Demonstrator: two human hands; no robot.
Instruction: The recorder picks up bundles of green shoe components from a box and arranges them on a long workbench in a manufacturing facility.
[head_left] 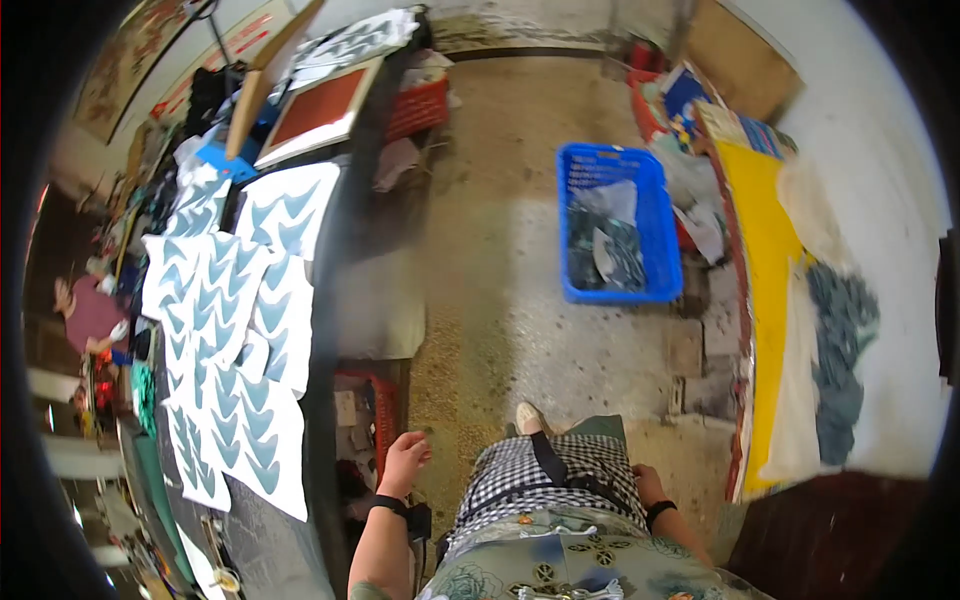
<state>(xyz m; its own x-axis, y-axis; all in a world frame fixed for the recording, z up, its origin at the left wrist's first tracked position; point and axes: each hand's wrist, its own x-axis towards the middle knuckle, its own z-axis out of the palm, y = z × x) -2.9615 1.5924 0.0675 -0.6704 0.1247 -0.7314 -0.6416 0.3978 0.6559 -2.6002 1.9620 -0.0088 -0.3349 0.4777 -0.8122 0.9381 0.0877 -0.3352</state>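
Note:
My left hand (405, 463) hangs beside the long dark table, its fingers curled inward. A tiny dark speck shows at its fingertips, too small to name. My right hand (649, 484) is lowered next to the black-and-white checked apron (545, 480), with its fingers partly out of sight and blurred. On the table to my left lie several white sheets (250, 410) with rows of grey-green curved shapes, overlapping in places. Neither hand touches them.
A blue plastic basket (672, 270) with dark green pieces stands on the floor ahead. To the right runs a table with a yellow surface (765, 330) and a dark green cloth heap (838, 350). A framed screen (318, 108) lies at the left table's far end. Another person (97, 318) is far left.

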